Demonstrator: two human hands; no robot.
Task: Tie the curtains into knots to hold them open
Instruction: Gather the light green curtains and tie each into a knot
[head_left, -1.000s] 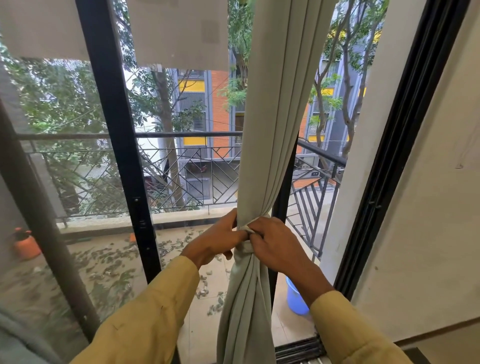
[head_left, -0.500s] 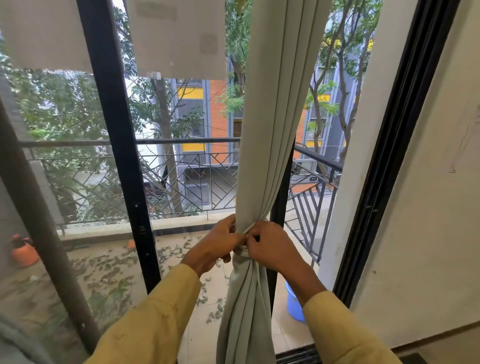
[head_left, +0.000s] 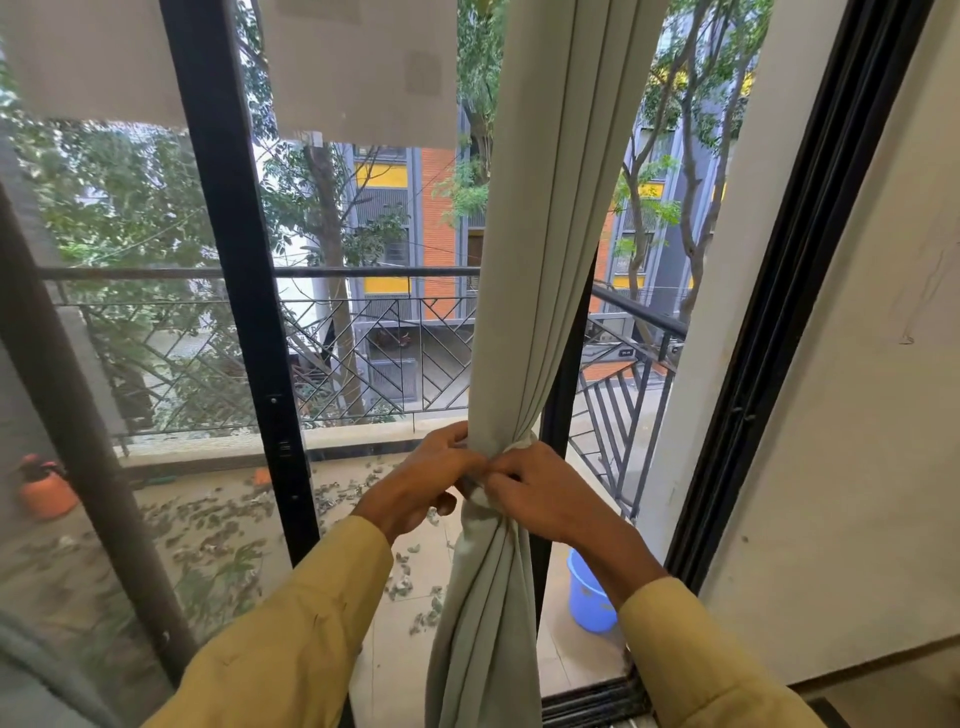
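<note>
A person in mustard-yellow long sleeves stands at a tall glass door with a black metal frame (head_left: 234, 291), looking out and down at a balcony. One pale grey-green fabric curtain (head_left: 545, 260) hangs from above the picture, just right of centre, gathered into a narrow column of folds in front of the frame's right-hand upright.

Both hands meet at the curtain's narrowest point, at about the height of the balcony's low wall. The left hand (head_left: 423, 480) is closed on the gathered cloth from the left side, fingers curled around it. The right hand (head_left: 540, 496) is closed on it from the right, and the fingertips of the two hands touch in front of the fabric. Between them a small bunched wrap of cloth (head_left: 480, 493) shows, cinching the curtain like a waist. Below the hands the fabric spreads again into loose folds that run down to the bottom edge of the picture.

Judging from this, the curtain is already gathered and a wrap or knot is formed; it seems to be at the tightening or tucking stage. Whether the knot would hold on its own cannot be told, because the hands cover most of it. No other curtain is clearly in view.

Outside lie dry leaves, a blue plastic bucket (head_left: 589, 597) and a black metal railing (head_left: 363, 358).
</note>
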